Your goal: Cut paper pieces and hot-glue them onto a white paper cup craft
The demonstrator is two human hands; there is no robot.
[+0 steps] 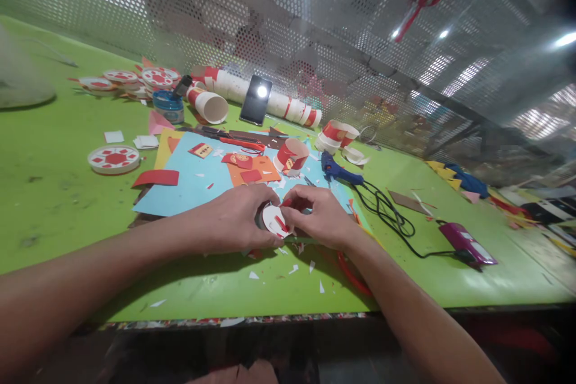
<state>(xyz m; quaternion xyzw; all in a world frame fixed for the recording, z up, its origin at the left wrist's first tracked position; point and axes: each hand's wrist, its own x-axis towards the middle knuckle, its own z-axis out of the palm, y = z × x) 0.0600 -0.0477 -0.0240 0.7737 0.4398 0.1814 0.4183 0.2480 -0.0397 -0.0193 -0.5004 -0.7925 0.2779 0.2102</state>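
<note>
A small white paper disc (pixel 272 218), with a red strip on its face, is held low over the front of the work area. My left hand (pixel 231 216) curls around its left side, thumb below and fingers above. The fingers of my right hand (pixel 317 213) pinch a small red paper piece at the disc's right edge; part of it is hidden by the fingertips. Beneath and behind lie a light blue sheet (pixel 193 177), an orange paper (pixel 267 167) and a cut red-and-white paper cup ring (pixel 291 157). White scraps (pixel 293 269) are scattered near my hands.
A blue glue gun (pixel 339 169) with a black cord lies to the right, beside a purple power block (pixel 468 244). Orange-handled scissors (pixel 243 144), a phone (pixel 256 99), a blue jar (pixel 168 107), paper cups (pixel 332 135) and a red-patterned disc (pixel 114 159) stand further back.
</note>
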